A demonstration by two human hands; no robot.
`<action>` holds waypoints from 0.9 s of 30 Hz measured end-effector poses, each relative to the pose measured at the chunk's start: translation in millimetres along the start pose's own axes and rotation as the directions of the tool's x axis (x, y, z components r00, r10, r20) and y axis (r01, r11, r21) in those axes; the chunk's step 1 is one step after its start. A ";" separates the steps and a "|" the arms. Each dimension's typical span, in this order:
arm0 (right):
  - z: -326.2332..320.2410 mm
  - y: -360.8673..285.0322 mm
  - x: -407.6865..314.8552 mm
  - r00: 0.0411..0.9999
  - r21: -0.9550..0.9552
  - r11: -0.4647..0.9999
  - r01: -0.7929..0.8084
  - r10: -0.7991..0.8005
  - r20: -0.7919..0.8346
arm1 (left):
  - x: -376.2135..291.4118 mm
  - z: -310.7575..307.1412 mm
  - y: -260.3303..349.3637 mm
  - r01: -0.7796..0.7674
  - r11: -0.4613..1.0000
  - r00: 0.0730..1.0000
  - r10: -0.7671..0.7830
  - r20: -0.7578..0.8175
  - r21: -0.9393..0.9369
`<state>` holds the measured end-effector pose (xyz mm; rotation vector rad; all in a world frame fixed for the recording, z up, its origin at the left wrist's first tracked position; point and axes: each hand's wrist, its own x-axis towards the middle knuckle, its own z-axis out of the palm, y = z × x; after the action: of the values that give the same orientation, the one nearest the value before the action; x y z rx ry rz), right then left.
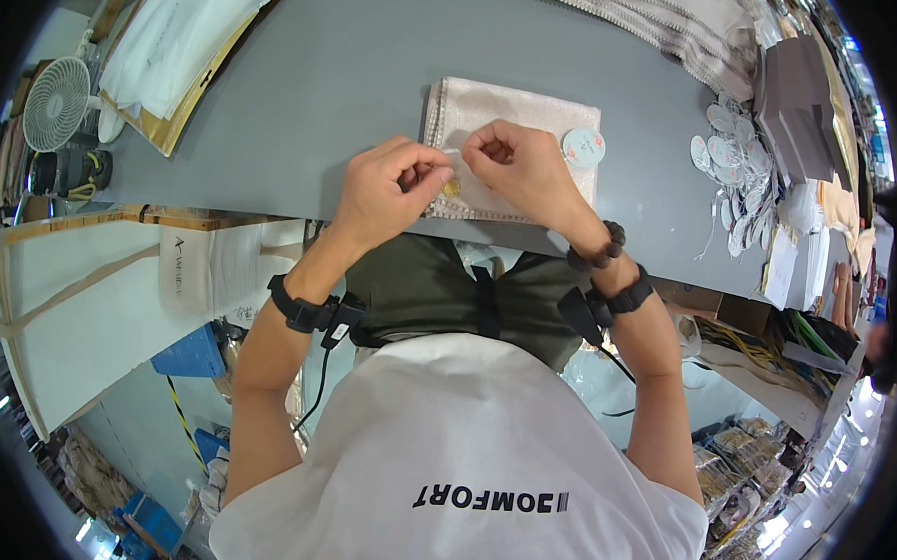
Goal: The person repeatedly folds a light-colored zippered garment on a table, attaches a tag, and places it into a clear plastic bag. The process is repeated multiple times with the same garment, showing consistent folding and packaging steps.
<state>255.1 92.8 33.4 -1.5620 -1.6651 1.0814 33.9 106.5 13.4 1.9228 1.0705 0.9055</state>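
A folded beige cloth (524, 99) with a patterned trim along its left and near edges lies on the grey table, close to its front edge. My left hand (385, 191) is over the cloth's left side, thumb and forefinger pinched together. Facing it, my right hand (524, 171) has its fingertips pinched too. A thin white string (452, 152) shows between the two sets of fingertips; its ends are hidden. Just beneath my left fingertips is a small round gold piece (451, 188). A round pale printed tag (584, 147) rests at the cloth's right edge, beside my right wrist.
Several round tags with strings (731, 161) are heaped at right, beside grey-brown folded boards (794, 107). More trimmed cloth (677, 27) lies at the back right. Clear plastic bags (181, 43) are stacked at the back left, near a white fan (57, 105).
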 end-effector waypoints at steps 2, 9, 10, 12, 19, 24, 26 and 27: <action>-1.5 -1.2 -11.6 0.990 0.077 0.992 -0.104 0.095 0.107 | -5.6 0.4 4.8 0.039 0.999 0.997 -0.040 0.071 0.016; 3.2 1.1 -16.8 0.989 -0.135 0.989 0.060 -0.041 0.141 | -7.2 1.7 8.3 0.018 0.999 0.994 -0.023 0.103 0.050; 3.2 0.9 -15.7 0.987 -0.139 0.987 0.081 -0.059 0.151 | -7.2 1.5 8.0 0.018 0.998 0.994 -0.024 0.105 0.053; 2.0 0.1 -14.0 0.980 -0.143 0.983 0.119 -0.094 0.176 | -7.7 1.3 7.3 0.029 0.999 0.994 -0.033 0.101 0.039; 2.7 -1.2 -12.5 0.971 -0.073 0.994 0.083 -0.065 0.229 | -12.0 3.4 3.1 -0.026 1.000 0.999 0.027 0.047 -0.008; 3.5 0.3 -11.2 0.976 -0.043 0.998 0.045 -0.035 0.214 | -17.6 1.2 1.7 0.093 0.981 0.994 -0.082 0.072 -0.170; 1.8 -0.4 -10.7 0.970 -0.035 0.999 -0.019 0.027 0.243 | -17.7 1.4 0.6 0.115 0.980 0.991 -0.101 0.092 -0.162; 0.9 -0.7 -10.4 0.967 -0.018 1.000 0.011 -0.006 0.255 | -17.3 1.9 -0.1 0.119 0.981 0.990 -0.105 0.093 -0.154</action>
<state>255.3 82.4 34.6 -1.4751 -1.8521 1.3113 28.5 90.6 8.5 1.7359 1.0148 0.8148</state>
